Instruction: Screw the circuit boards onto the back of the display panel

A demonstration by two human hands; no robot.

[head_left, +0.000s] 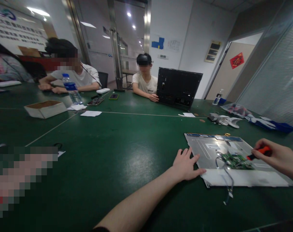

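A flat metal display panel (201, 148) lies on the green table at the right, with a green circuit board (237, 161) and loose grey cables (229, 177) on it. Along its near edge runs a white strip (245, 178). My left hand (186, 164) rests with fingers spread at the panel's left edge and holds nothing. Over the panel's right side, my right hand (273, 154) grips a red and black screwdriver (263, 151), its tip end toward the circuit board. Whether the tip touches the board cannot be made out.
Across the green table (112, 154), a person holds an upright black monitor (179, 87). An open box (46, 109), a water bottle (72, 90) and papers (90, 113) stand left; gloves (227, 120) and a blue tray (284, 126) lie back right.
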